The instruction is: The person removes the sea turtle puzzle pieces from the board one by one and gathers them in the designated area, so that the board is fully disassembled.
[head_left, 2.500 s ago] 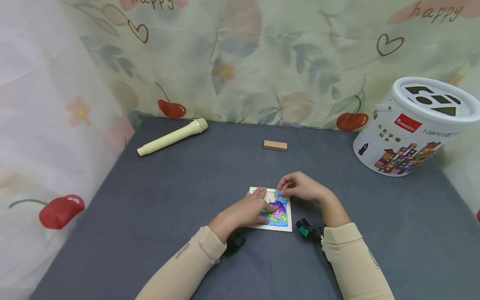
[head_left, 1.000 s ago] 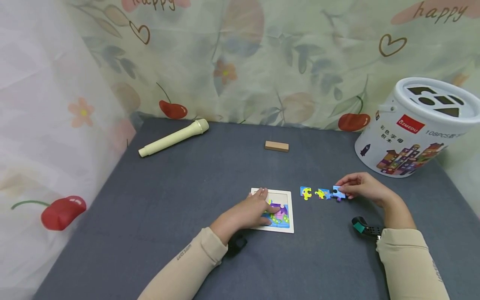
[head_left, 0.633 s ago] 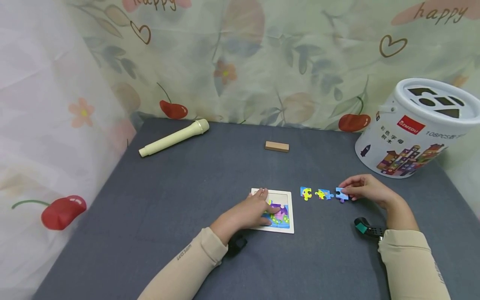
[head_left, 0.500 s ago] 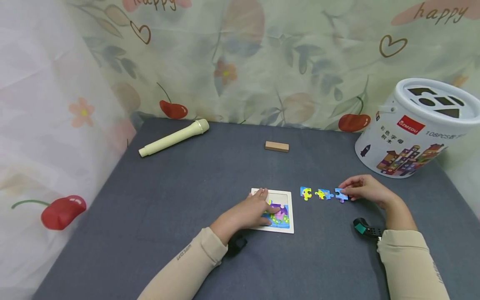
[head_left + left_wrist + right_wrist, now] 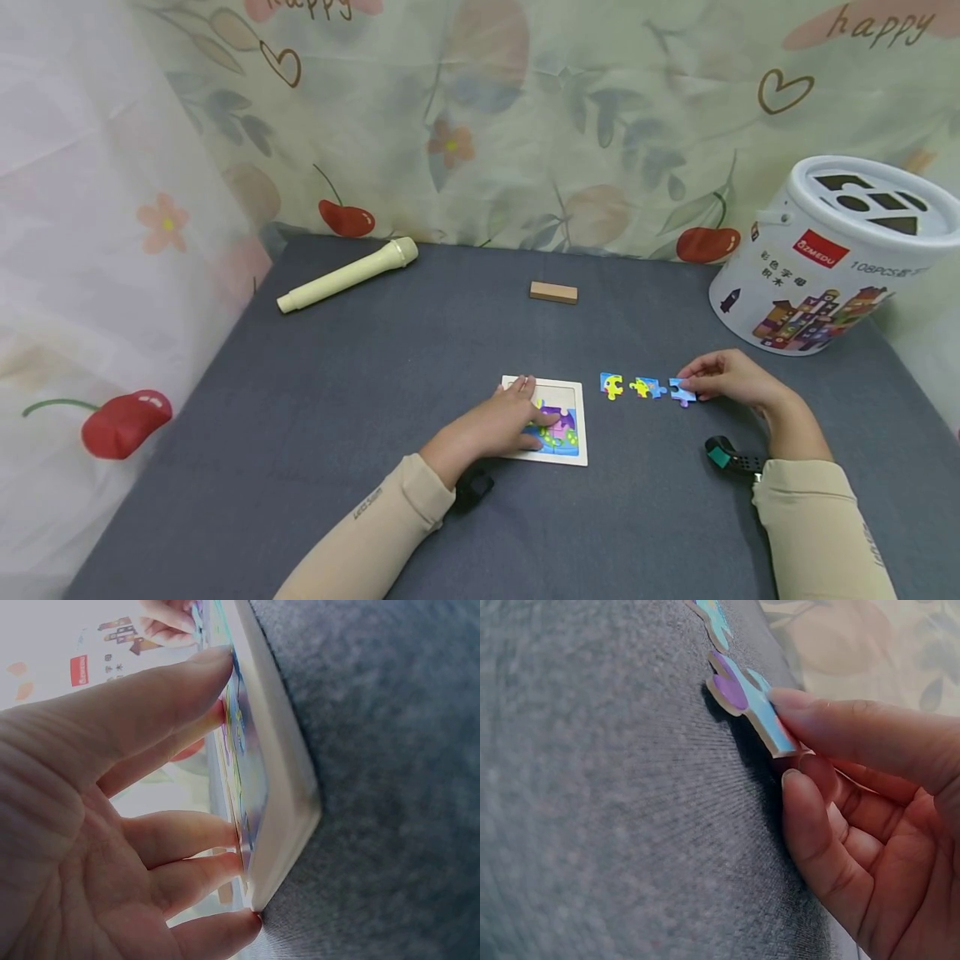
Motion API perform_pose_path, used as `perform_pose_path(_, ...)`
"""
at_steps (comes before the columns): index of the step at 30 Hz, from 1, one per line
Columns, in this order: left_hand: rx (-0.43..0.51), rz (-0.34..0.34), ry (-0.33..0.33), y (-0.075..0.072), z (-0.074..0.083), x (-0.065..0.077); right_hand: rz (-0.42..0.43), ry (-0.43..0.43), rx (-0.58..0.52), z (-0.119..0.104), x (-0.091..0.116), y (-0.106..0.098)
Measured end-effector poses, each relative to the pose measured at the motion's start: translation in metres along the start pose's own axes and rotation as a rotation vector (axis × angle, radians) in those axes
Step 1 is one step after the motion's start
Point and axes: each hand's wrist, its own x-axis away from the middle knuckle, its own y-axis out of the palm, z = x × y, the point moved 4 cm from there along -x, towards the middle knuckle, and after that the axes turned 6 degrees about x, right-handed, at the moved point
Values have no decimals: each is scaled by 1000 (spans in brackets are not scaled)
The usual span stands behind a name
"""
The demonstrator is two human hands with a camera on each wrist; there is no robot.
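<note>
Left hand [image 5: 487, 425] lies over the white-framed puzzle board [image 5: 582, 429], fingers spread and fairly straight; left wrist view has thumb on the printed surface, other fingertips along the frame edge, gripping nothing. Board sits flat on the dark grey cloth [image 5: 420, 350], in front of the person. Blue, purple, pink and green pieces fill its near part; the upper right of the recess shows bare, rest partly hidden under the hand. Right hand [image 5: 731, 379], well apart from the left, pinches the blue puzzle piece [image 5: 679, 394] with a purple tab between thumb and fingers, right of the board. Right wrist view: piece tilted, shadow under it; can't tell if its far edge touches the cloth. Just beside it lies a yellow-and-blue piece [image 5: 647, 387], then another yellow piece [image 5: 611, 385] with a blue corner nearer the board; the three make a rough row. Further back: small brown block [image 5: 553, 292], cream microphone-shaped object [image 5: 345, 277] at far left, lying diagonally, white bucket [image 5: 810, 275] with shape holes in its lid at far right. Floral curtain [image 5: 450, 100] behind. Both sleeves beige.
</note>
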Motion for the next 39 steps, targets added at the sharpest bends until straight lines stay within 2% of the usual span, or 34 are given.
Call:
perform_pose_path(9,1,0,-10,0,0,-1,43,19,57,-4,3,0)
perform_pose_path(21,2,-5,-14,0,0,-1,56,-7,115,-5,3,2)
perform_pose_path(28,7,-1,-7,0,-1,-1,98,-46,121,-8,4,3)
perform_pose_path(31,14,-9,-18,-1,-5,2,116,-56,125,-10,2,6)
perform_pose_path(35,22,-16,-14,-6,-9,12,124,-24,119,-11,2,7)
perform_pose_path(39,32,-5,44,-11,-15,27,161,-6,118,-16,5,7)
